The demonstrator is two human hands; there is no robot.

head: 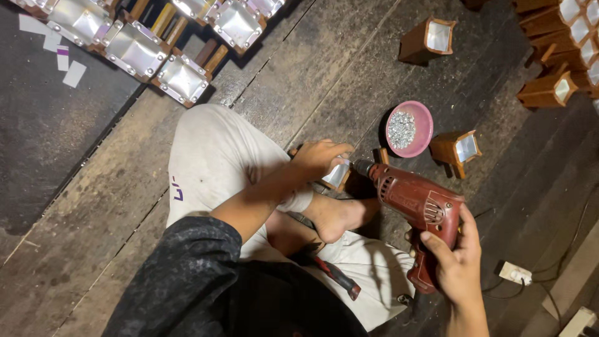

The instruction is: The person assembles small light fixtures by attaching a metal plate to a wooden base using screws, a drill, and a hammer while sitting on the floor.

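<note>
Small wooden box with metal lining [337, 175], probably light and stiff, with thin lining edges easy to bend; best held by the wooden sides. Pinned on the floorboards [93, 206] near the bare foot [337, 215], under the left hand [319, 158], closed over it. Red electric drill [415, 203], likely heavy, gripped at the handle by the right hand [455, 259], bit almost touching the box. Pink bowl of screws [409, 128] just beyond.

Workshop floor: electric drill [417, 206], rows of wooden boxes [549, 90].
</note>
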